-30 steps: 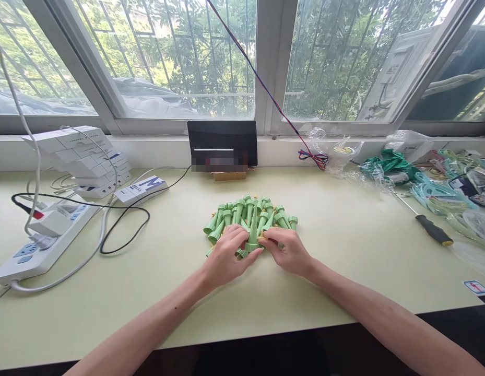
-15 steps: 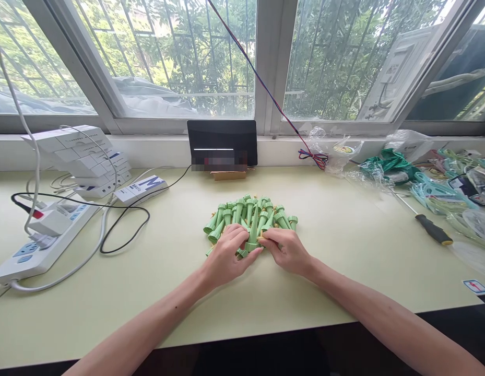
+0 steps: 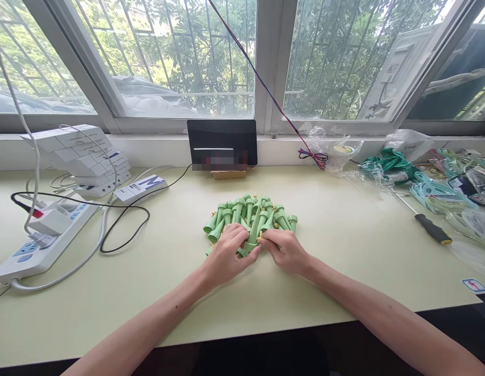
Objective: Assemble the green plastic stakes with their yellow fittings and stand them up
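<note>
A heap of green plastic plant-watering spikes [image 3: 237, 210], several with small yellow valves, lies on the table in front of me. My left hand [image 3: 229, 256] is closed around the wide ribbed base of one green watering spike [image 3: 255, 230], whose tapered point is up and leans slightly right. My right hand [image 3: 286, 250] pinches a small yellow valve [image 3: 260, 236] between thumb and fingertips at the right side of that spike's base. Whether the valve sits in the spike is too small to tell.
A tablet [image 3: 222, 138] leans at the window. To the left are a power strip [image 3: 42, 256], white boxes [image 3: 85, 162] and looping cables. On the right lie a screwdriver [image 3: 432, 228] and a pile of plastic-wrapped items [image 3: 438, 190]. The pale table [image 3: 265, 308] ends close to me.
The held spike has tilted a little to the right at its tip, and its base has shifted slightly left. Both hands remain nearly in place, with the same grips.
</note>
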The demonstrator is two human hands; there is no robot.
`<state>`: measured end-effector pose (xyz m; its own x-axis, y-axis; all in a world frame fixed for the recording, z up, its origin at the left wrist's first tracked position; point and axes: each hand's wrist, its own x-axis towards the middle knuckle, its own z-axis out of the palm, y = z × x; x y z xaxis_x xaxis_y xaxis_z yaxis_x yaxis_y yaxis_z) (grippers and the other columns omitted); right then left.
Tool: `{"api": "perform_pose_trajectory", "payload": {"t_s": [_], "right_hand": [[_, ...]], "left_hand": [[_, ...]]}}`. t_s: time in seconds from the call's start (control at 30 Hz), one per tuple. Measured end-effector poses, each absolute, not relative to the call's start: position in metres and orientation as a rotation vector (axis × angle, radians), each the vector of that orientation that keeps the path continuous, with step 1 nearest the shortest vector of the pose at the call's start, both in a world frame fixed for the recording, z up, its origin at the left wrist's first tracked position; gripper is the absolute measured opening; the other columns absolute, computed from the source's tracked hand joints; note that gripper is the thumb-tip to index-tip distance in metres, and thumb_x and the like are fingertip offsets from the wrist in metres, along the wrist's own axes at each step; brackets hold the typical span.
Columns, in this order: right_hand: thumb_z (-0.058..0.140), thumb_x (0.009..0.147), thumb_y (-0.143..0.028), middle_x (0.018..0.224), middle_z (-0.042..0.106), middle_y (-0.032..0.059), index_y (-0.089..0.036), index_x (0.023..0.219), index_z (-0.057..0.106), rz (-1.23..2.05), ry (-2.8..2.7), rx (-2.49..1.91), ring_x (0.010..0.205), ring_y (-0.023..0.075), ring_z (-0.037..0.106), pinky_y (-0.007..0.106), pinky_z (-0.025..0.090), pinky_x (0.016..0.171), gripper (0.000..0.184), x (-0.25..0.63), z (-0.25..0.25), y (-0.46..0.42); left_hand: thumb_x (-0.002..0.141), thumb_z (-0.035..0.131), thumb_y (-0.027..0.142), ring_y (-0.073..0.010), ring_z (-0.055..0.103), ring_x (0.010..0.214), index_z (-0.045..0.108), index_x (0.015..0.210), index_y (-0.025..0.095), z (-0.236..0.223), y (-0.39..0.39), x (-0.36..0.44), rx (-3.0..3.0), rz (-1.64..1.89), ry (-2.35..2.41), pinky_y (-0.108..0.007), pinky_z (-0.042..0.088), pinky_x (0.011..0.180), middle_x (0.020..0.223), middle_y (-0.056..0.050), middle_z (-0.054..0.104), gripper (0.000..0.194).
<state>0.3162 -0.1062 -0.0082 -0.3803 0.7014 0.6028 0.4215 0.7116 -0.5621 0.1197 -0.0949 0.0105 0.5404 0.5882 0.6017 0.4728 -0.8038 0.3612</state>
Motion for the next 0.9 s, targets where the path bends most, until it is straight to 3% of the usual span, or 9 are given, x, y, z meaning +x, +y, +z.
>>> {"api": "perform_pose_trajectory", "payload": {"t_s": [0.9], "right_hand": [[0.044, 0.1, -0.025, 0.06, 0.041, -0.0021, -0.02, 0.067, 0.042, 0.306, -2.031, -0.842, 0.056, 0.0118, 0.035, 0.025, 0.03, 0.053, 0.033, 0.3157, -0.0096, -0.1076]], "left_hand": [[0.087, 0.06, 0.029, -0.0174, 0.047, 0.074, 0.037, 0.066, 0.021, 0.009, -0.0924, 0.1205, 2.628, 1.122, 0.933, -0.032, 0.044, 0.071, 0.071, -0.001, 0.052, 0.032]]}}
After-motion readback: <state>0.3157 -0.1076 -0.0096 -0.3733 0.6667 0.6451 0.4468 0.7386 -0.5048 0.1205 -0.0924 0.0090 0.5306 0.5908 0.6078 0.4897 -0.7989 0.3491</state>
